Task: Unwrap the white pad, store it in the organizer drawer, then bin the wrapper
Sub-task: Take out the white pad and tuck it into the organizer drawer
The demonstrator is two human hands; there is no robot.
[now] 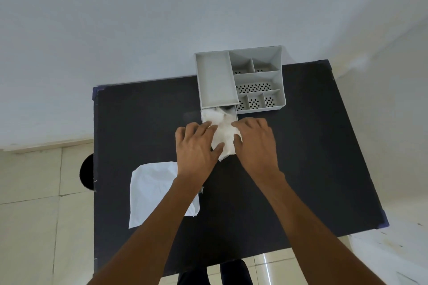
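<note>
From my head camera I look down on my two hands working at the front of the grey organizer. My left hand and right hand both press on the white pad, fingers curled over its sides and thumbs tucked near its lower edge, so each hand is partly closed on the pad. The pad's far end already lies in the open drawer, which is pulled out toward me; the near end sticks out over the drawer's front.

By my reckoning the unwrapping is done: the wrapper lies flat and open on the table, to my left and well apart from the pad, partly under my left forearm. Storing is in hand but not finished, since the pad needs tucking in and the drawer shutting. After that the wrapper goes in the bin. The dark round shape beside the table's left edge may be that bin, though too little of it shows to be sure.

The table is black and matte, with the organizer at its far edge against a plain white wall. The floor has pale tiles.
</note>
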